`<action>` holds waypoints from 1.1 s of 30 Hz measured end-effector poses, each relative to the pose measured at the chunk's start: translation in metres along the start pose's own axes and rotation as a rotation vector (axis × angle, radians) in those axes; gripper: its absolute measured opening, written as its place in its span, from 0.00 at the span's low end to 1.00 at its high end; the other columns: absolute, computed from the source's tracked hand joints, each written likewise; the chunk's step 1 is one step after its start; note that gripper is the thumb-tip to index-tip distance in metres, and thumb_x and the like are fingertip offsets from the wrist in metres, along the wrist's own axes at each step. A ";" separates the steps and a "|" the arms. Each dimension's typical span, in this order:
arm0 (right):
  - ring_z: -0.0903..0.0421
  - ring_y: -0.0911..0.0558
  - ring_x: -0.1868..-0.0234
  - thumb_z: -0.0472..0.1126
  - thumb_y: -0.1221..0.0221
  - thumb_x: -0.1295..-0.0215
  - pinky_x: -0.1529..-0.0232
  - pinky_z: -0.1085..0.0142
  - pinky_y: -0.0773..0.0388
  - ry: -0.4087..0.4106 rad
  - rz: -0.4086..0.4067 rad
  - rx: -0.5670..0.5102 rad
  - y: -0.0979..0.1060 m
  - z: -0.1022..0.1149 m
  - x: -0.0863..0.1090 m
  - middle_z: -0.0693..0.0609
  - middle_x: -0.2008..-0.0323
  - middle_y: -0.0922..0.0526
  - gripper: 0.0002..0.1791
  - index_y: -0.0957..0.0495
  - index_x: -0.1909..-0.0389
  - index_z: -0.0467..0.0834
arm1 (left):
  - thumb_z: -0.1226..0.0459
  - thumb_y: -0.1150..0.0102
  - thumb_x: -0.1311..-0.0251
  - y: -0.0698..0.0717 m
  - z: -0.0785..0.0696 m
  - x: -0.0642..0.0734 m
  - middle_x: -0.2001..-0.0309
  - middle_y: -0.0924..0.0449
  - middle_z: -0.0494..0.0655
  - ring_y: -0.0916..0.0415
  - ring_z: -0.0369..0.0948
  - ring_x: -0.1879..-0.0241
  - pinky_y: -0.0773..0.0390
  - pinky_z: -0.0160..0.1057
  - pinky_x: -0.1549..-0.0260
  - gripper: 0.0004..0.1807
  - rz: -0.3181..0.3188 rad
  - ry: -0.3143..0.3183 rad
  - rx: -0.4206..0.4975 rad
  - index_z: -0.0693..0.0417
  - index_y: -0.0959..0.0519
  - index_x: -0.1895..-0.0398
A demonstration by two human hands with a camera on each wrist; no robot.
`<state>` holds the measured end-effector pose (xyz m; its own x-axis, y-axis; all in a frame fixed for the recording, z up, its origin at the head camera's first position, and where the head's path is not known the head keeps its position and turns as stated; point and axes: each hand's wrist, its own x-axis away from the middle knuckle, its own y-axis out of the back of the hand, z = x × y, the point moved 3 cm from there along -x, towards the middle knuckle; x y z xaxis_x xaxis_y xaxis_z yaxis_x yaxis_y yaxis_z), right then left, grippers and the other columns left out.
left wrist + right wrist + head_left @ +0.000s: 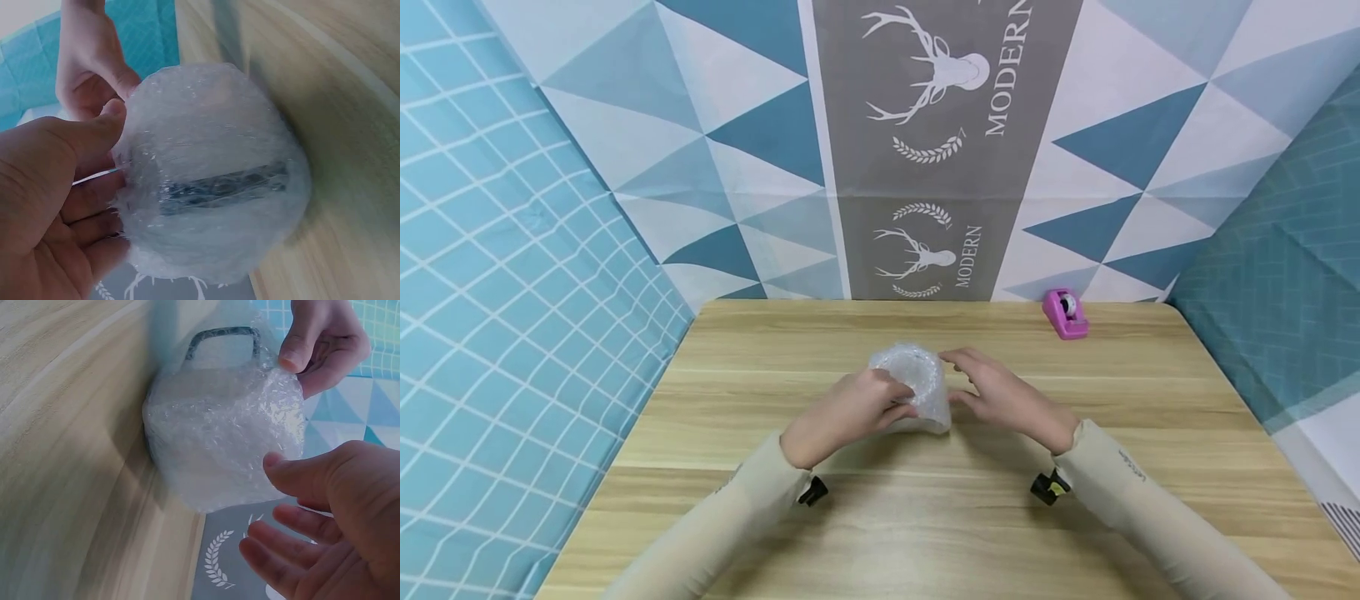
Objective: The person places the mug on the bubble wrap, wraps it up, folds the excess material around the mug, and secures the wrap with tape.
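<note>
A rounded object in clear bubble wrap (928, 408) stands on the wooden table. Through the wrap, a dark handle-like loop (222, 334) shows in the right wrist view and a dark strip (225, 187) in the left wrist view; I cannot tell what the object is. My left hand (857, 408) pinches the top edge of the wrap between thumb and fingers. On the other side, my right hand (1000, 396) has its fingers spread loosely, with the thumb tip (275, 461) right at the wrap.
A pink tape dispenser (1066, 314) stands near the table's back right corner. The wooden table (910, 533) meets a patterned cloth wall (760, 167) at the back, with blue cloth (512, 292) hanging on the left and teal cloth (1277, 242) on the right.
</note>
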<state>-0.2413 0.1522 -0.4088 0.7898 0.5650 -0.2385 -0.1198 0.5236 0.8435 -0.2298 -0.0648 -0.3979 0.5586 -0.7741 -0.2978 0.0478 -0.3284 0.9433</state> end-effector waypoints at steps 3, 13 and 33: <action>0.39 0.17 0.43 0.38 0.33 0.32 0.44 0.48 0.17 0.008 0.010 -0.014 -0.002 -0.001 0.000 0.35 0.36 0.22 0.34 0.33 0.29 0.33 | 0.55 0.34 0.32 -0.002 0.000 0.003 0.72 0.19 0.39 0.29 0.31 0.73 0.20 0.32 0.69 0.09 -0.005 -0.012 -0.003 0.49 0.13 0.65; 0.42 0.25 0.30 0.38 0.36 0.29 0.30 0.47 0.28 0.060 0.029 -0.013 -0.002 0.001 -0.003 0.39 0.31 0.25 0.31 0.32 0.28 0.35 | 0.61 0.31 0.35 0.002 0.007 0.008 0.55 0.11 0.51 0.14 0.45 0.51 0.16 0.41 0.46 0.09 -0.239 -0.023 0.037 0.58 0.12 0.57; 0.41 0.29 0.29 0.47 0.31 0.34 0.30 0.45 0.29 0.176 -0.018 0.024 -0.006 0.010 -0.005 0.36 0.30 0.30 0.16 0.15 0.49 0.46 | 0.77 0.38 0.37 0.015 0.031 0.012 0.63 0.10 0.53 0.12 0.44 0.63 0.13 0.42 0.63 0.07 -0.238 0.325 0.214 0.61 0.14 0.61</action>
<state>-0.2383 0.1403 -0.4078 0.6742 0.6595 -0.3326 -0.0901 0.5204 0.8491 -0.2481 -0.0953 -0.3921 0.7855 -0.4645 -0.4089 0.0532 -0.6077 0.7924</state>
